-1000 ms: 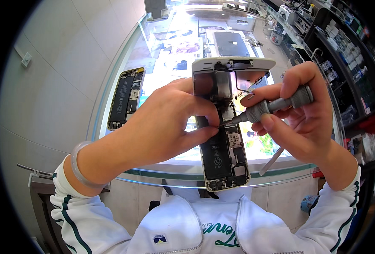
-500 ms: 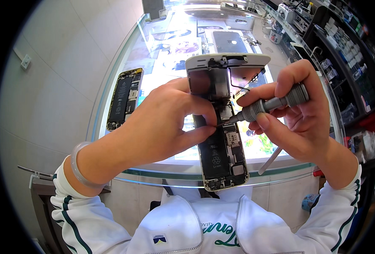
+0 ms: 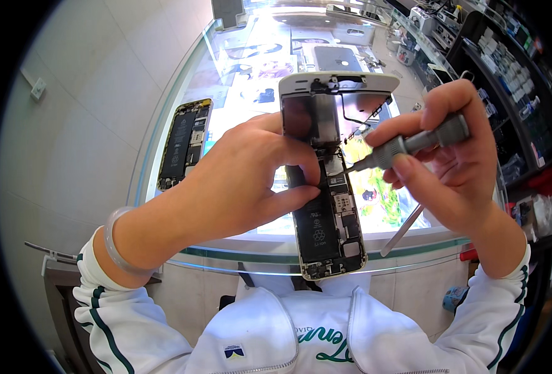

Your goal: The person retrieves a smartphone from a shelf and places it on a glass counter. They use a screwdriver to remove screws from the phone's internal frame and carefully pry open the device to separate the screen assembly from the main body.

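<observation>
An opened smartphone point(image 3: 318, 229) is held over the front edge of the counter, its black battery and circuit board exposed. Its white-edged screen panel point(image 3: 326, 112) stands raised at the far end, a thin black cable hanging from it. My left hand point(image 3: 260, 171) grips the phone from the left, thumb and forefinger bent over the battery's upper part; its other fingers are hidden behind the phone. In my right hand point(image 3: 450, 149) is a grey screwdriver point(image 3: 416, 144), slanting down leftward. Its tip is at the upper right of the circuit board; whether it touches is unclear.
A second opened phone point(image 3: 185, 144) lies left on the lit glass counter point(image 3: 238, 240). A slim metal tool point(image 3: 402, 230) rests at the counter's front, below my right hand. Farther back lies a grey phone back point(image 3: 337, 58). Dark shelves point(image 3: 506, 81) with small goods stand at right.
My right hand and the screwdriver have shifted right, drawing the tip away from my left fingertips. The raised screen panel has moved slightly up and right. My left hand has barely moved.
</observation>
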`<action>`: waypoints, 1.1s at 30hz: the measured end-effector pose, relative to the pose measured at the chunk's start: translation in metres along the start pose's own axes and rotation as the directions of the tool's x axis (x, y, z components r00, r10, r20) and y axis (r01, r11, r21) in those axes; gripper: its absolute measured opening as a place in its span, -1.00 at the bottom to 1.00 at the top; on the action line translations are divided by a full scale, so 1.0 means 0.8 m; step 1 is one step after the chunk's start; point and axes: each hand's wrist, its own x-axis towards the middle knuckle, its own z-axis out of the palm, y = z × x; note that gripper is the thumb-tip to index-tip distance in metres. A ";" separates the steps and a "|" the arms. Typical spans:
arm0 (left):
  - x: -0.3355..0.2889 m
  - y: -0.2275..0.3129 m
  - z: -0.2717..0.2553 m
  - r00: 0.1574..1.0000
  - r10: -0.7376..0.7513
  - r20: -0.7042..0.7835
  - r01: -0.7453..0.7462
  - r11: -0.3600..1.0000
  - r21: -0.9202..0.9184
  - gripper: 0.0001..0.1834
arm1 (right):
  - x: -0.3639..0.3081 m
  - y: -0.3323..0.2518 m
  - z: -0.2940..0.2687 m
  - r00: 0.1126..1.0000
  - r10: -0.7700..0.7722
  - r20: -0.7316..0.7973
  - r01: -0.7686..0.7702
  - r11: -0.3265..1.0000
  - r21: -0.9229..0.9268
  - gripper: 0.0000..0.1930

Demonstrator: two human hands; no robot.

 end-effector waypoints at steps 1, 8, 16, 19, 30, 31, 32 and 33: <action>0.000 0.001 -0.001 1.000 -0.004 0.008 0.004 1.000 0.004 -0.82 | 0.001 0.000 -0.002 0.999 -0.034 0.001 0.034 0.998 -0.060 -0.59; -0.001 -0.001 -0.001 1.000 -0.019 0.017 0.020 1.000 -0.007 -0.72 | -0.001 0.010 -0.004 0.984 -0.168 0.054 0.176 0.941 -0.288 -0.51; -0.003 -0.002 0.004 0.998 -0.057 0.041 0.057 0.998 0.015 -0.68 | -0.002 0.011 -0.002 0.991 -0.125 0.057 0.136 0.947 -0.290 -0.51; -0.003 -0.001 0.003 0.997 -0.064 0.046 0.063 0.998 0.016 -0.68 | -0.001 0.011 -0.003 0.990 -0.121 0.072 0.137 0.945 -0.296 -0.51; -0.004 -0.003 0.003 0.999 -0.041 0.034 0.041 0.999 0.010 -0.67 | 0.003 0.008 0.005 0.994 -0.104 0.035 0.110 0.942 -0.317 -0.40; -0.004 -0.001 0.001 0.998 -0.048 0.035 0.047 0.999 0.003 -0.67 | 0.003 0.010 0.007 0.991 -0.131 0.033 0.135 0.939 -0.315 -0.37; -0.003 0.002 -0.002 0.998 -0.051 0.036 0.051 0.999 -0.007 -0.68 | 0.003 0.012 0.008 0.987 -0.156 0.030 0.158 0.936 -0.316 -0.35; -0.003 0.002 -0.004 0.998 -0.054 0.038 0.055 0.998 -0.017 -0.69 | 0.003 0.018 0.008 0.978 -0.205 0.048 0.209 0.921 -0.329 -0.33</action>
